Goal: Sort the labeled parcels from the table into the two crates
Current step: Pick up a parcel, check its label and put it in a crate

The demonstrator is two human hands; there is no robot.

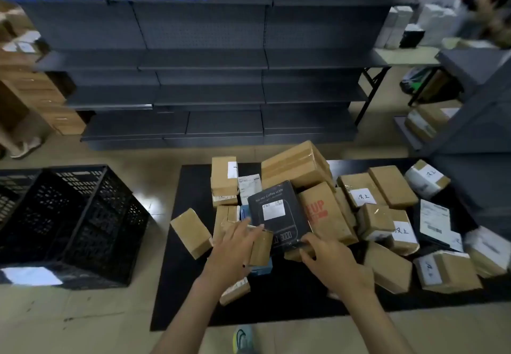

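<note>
Several brown cardboard parcels are heaped on a low black table (193,293). On top of the heap lies a black coffee-scale box (279,215) with a white label. My left hand (235,246) lies with straight fingers on a small brown parcel (261,246) at the black box's near left corner. My right hand (329,257) touches the black box's near right corner, fingers curled at its edge. Two black slatted crates (83,223) stand on the floor to the left; a white sheet (30,275) lies by the near one.
Grey metal shelving (193,77) runs along the back. Labelled parcels (362,196) cover the table's right half. A loose brown parcel (190,232) hangs over the table's left edge. A folding table (401,55) with boxes stands at the back right. My shoe (243,338) shows below.
</note>
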